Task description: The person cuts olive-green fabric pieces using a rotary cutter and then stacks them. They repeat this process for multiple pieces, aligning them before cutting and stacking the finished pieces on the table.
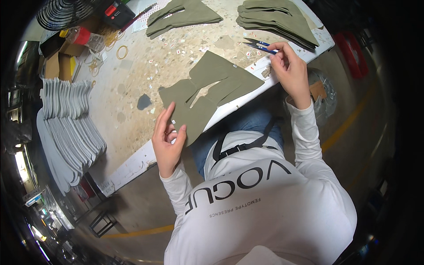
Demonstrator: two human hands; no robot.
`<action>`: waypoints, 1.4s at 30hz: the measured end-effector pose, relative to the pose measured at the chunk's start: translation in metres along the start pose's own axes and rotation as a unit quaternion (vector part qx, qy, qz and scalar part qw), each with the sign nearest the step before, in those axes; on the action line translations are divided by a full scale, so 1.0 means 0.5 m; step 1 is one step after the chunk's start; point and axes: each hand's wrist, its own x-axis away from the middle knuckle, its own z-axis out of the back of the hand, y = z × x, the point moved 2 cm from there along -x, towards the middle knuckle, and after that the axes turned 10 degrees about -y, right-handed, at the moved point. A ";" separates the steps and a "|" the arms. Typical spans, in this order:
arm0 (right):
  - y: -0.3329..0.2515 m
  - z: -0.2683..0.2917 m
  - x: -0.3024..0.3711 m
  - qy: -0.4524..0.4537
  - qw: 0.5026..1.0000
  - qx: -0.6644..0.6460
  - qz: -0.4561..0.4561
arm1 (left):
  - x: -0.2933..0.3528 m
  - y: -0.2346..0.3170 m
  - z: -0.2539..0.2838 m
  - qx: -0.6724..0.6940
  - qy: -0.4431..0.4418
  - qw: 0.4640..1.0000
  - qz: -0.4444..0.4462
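An olive-green cut fabric piece point(181, 101) lies on the worktable, its near end reaching over the front edge. It has slits and an open gap in its middle, with small pale stickers on it. My left hand point(168, 139) rests at its near left edge, index finger and thumb spread apart and touching the cloth. To the right, my right hand point(291, 70) holds a pair of thread snips point(259, 45) with dark blue handles, blades pointing left over the table. The palm side of that grip is partly hidden by my fingers.
Stacked olive pieces point(276, 22) lie at the far right, more olive pieces point(183, 17) at the far middle. Layered grey pieces point(70, 128) line the left side. A plastic bottle point(90, 39), a cardboard box point(58, 65) and a fan point(62, 13) stand far left. Small stickers dot the worktable point(128, 128).
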 end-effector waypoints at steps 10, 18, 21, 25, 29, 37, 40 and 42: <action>-0.069 -0.097 0.000 -0.078 0.972 0.061 0.212 | 0.003 -0.003 -0.003 0.009 0.010 1.000 0.001; -0.090 -0.160 -0.053 -0.045 0.978 0.045 0.199 | 0.017 0.007 -0.030 -0.098 0.062 0.993 -0.004; -0.086 -0.167 -0.064 -0.067 0.984 0.071 0.152 | 0.019 0.009 -0.034 -0.160 0.071 0.985 0.006; -0.065 -0.143 -0.067 -0.029 0.985 0.038 0.166 | 0.018 0.010 -0.031 -0.163 0.062 0.985 0.006; -0.025 -0.076 -0.054 -0.062 0.994 -0.052 0.079 | 0.018 0.012 -0.032 -0.184 0.063 0.981 0.009; -0.027 -0.051 -0.024 -0.266 0.919 -0.290 0.019 | 0.013 0.013 -0.032 -0.188 0.057 0.980 0.017; -0.038 -0.069 -0.029 -0.301 0.920 -0.246 0.042 | 0.018 0.007 -0.029 -0.157 0.067 0.985 0.001; -0.046 -0.080 -0.033 -0.325 0.924 -0.190 0.069 | 0.021 0.003 -0.019 -0.135 0.063 0.989 -0.004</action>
